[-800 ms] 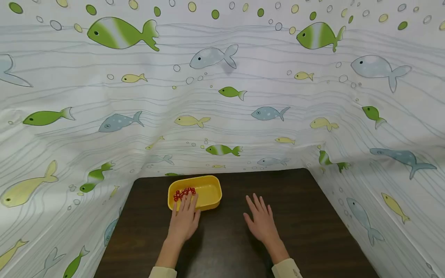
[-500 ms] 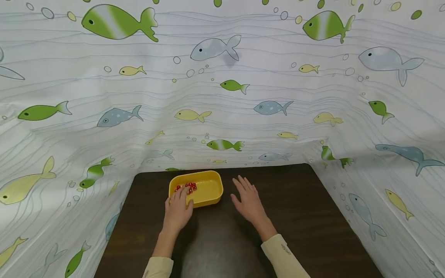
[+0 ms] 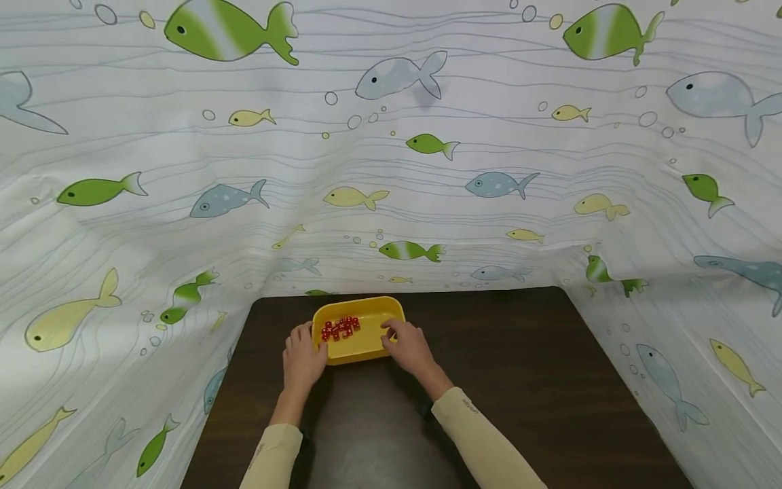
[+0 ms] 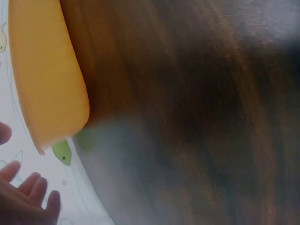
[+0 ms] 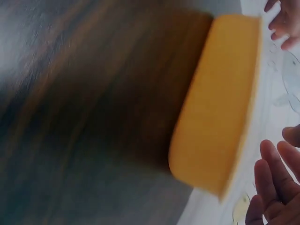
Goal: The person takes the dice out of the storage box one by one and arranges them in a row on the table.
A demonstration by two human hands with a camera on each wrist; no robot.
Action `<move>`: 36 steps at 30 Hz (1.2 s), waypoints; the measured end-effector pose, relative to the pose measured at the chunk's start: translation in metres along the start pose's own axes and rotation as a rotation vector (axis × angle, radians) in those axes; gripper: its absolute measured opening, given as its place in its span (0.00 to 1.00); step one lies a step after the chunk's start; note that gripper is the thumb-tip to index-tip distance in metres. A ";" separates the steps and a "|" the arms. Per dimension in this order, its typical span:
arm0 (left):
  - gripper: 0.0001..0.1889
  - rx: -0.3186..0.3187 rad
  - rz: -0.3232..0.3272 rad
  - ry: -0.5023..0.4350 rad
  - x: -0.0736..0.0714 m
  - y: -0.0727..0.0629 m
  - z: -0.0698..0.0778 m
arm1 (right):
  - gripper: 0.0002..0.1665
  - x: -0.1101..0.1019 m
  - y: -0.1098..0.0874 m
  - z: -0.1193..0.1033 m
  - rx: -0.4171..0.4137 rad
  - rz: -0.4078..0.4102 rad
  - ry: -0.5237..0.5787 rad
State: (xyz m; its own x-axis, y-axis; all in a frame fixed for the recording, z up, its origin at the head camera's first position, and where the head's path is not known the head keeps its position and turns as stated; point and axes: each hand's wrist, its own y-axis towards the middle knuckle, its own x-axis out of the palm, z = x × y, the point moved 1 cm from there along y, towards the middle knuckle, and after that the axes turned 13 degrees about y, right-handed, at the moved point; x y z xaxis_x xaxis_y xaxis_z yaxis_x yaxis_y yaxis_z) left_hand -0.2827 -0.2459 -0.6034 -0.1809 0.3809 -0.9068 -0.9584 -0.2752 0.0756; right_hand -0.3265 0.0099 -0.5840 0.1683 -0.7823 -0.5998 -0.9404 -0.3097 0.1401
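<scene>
A shallow yellow tray (image 3: 369, 345) stands near the table's far edge, with several red dice (image 3: 340, 329) gathered in its left half. My left hand (image 3: 302, 360) is at the tray's left end, fingers beside the wall and thumb by the near left corner. At the right end, my right hand (image 3: 411, 348) has its thumb and fingers over the rim, loosely bent. In the left wrist view, the left fingers (image 4: 40, 190) are spread near the tray's end wall (image 4: 51, 75). The right wrist view has the right hand (image 5: 276, 187) with relaxed fingers beside the tray (image 5: 215, 108).
The dark wooden table (image 3: 519, 380) extends in front of and to both sides of the tray. A white curtain (image 3: 379, 163) printed with fish hangs behind the table and along its sides.
My left hand has left the dice and moved to the tray's left end. My right hand has moved left from the table to the right end. The head view has shifted slightly.
</scene>
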 end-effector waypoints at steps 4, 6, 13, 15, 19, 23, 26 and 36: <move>0.37 -0.048 -0.066 -0.023 0.001 0.006 -0.006 | 0.17 0.018 0.010 -0.002 -0.011 -0.040 0.008; 0.38 -0.056 -0.091 -0.018 -0.001 0.009 -0.008 | 0.17 0.023 0.017 -0.006 0.001 -0.044 -0.006; 0.39 -0.065 -0.126 0.027 -0.005 0.026 -0.008 | 0.15 0.032 0.046 -0.015 0.082 -0.024 -0.090; 0.39 -0.061 -0.128 0.037 -0.005 0.029 -0.009 | 0.15 0.035 0.053 -0.017 0.100 -0.029 -0.093; 0.38 -0.038 -0.124 0.049 0.002 0.025 -0.015 | 0.16 0.043 0.062 -0.016 0.116 -0.057 -0.092; 0.36 -0.031 -0.126 0.043 0.007 0.020 -0.018 | 0.19 0.053 0.067 -0.015 0.107 -0.126 -0.121; 0.36 -0.049 -0.139 0.030 0.011 0.016 -0.019 | 0.22 0.062 0.066 -0.011 0.098 -0.166 -0.133; 0.34 -0.103 -0.268 -0.019 0.010 0.016 -0.023 | 0.29 0.083 0.070 -0.001 0.136 -0.190 -0.179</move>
State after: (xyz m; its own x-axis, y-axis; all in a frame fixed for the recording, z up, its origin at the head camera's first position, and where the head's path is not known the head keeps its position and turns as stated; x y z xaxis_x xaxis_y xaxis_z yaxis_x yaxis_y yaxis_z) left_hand -0.2947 -0.2665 -0.6211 0.0704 0.4685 -0.8807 -0.9453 -0.2507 -0.2089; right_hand -0.3781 -0.0771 -0.6237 0.3019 -0.6056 -0.7363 -0.9299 -0.3573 -0.0875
